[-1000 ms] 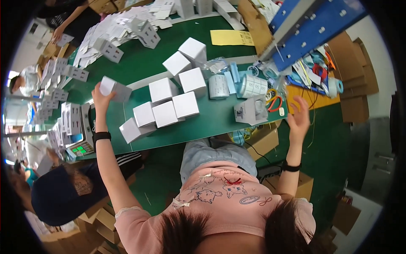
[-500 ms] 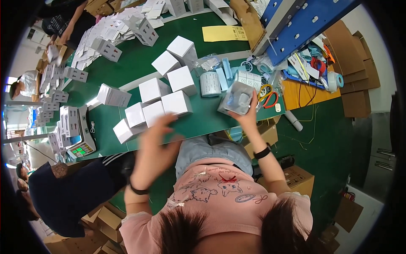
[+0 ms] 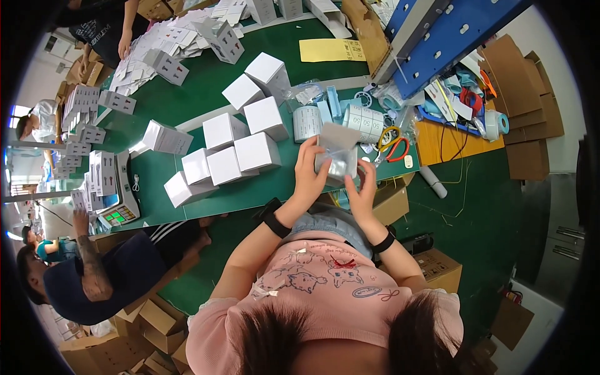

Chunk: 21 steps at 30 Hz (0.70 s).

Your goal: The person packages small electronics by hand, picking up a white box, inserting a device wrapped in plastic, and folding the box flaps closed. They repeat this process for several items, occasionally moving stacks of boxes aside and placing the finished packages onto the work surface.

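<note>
Between my hands, over the table's front edge, is an open box [image 3: 339,135] with a greyish flap raised on its far side. Clear plastic [image 3: 338,165] shows in its opening; what lies under it I cannot make out. My left hand [image 3: 309,176] grips the box's left side, with the thumb over the opening. At the near right corner, the fingers of my right hand [image 3: 363,199] press against the box. To the left stands a cluster of several closed white boxes [image 3: 258,152]. Just beyond the held box are two label rolls, one upright [image 3: 307,123] and one on its side [image 3: 364,122].
Scissors [image 3: 395,147] with red and yellow handles lie right of the box. A blue metal post [image 3: 459,47] rises at the far right, beside a tray of clutter [image 3: 459,100]. At left are a scale [image 3: 120,209], printed boxes [image 3: 164,67] and a co-worker [image 3: 103,281].
My left hand has come right from the white boxes onto the held box. The box has shifted left and its flap now stands up. The co-worker at left has leaned and reached toward the scale.
</note>
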Tool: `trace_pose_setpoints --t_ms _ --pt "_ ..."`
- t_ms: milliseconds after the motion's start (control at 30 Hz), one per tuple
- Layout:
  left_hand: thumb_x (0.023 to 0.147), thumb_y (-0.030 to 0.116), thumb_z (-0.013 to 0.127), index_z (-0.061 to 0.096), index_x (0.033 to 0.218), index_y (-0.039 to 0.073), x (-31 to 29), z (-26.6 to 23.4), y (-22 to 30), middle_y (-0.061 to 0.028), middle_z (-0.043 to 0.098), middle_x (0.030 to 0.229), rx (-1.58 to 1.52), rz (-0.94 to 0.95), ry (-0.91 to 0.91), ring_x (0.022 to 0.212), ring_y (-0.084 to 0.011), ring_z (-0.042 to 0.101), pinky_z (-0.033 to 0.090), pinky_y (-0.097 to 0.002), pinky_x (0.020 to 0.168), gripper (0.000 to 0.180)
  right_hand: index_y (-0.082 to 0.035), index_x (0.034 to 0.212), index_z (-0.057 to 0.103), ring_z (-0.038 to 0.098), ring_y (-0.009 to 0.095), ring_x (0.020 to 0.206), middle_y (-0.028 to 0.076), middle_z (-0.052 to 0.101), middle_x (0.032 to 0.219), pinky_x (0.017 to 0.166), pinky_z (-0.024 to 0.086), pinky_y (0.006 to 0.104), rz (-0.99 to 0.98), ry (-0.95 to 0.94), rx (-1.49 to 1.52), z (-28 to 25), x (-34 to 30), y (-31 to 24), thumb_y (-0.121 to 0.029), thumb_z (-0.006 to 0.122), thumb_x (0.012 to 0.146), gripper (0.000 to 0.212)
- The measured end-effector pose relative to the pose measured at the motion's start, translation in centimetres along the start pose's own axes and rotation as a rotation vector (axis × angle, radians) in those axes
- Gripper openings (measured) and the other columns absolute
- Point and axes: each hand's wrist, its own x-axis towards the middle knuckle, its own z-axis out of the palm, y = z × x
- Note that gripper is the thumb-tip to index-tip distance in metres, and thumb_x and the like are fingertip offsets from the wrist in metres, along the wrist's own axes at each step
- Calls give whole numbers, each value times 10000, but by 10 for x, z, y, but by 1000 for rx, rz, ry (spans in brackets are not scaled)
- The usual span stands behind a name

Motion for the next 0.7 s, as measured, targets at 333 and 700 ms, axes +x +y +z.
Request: trace_pose_setpoints --t_ms 333,700 --pt "777 -50 554 437 1100 -14 -30 4 1 -269 276 1389 61 191 5 1258 -418 333 325 -407 993 346 2 1115 564 441 334 1121 161 454 1202 933 377 406 -440 23 -335 6 -3 -10 -44 624 755 367" --pt "738 -41 627 508 1181 29 -4 -21 3 -256 295 1381 -197 217 -140 1292 -397 286 265 -431 1034 464 -37 1219 466 391 302 1188 135 405 1221 960 379 411 -345 -103 -198 3 1 -6 -70 674 717 544"
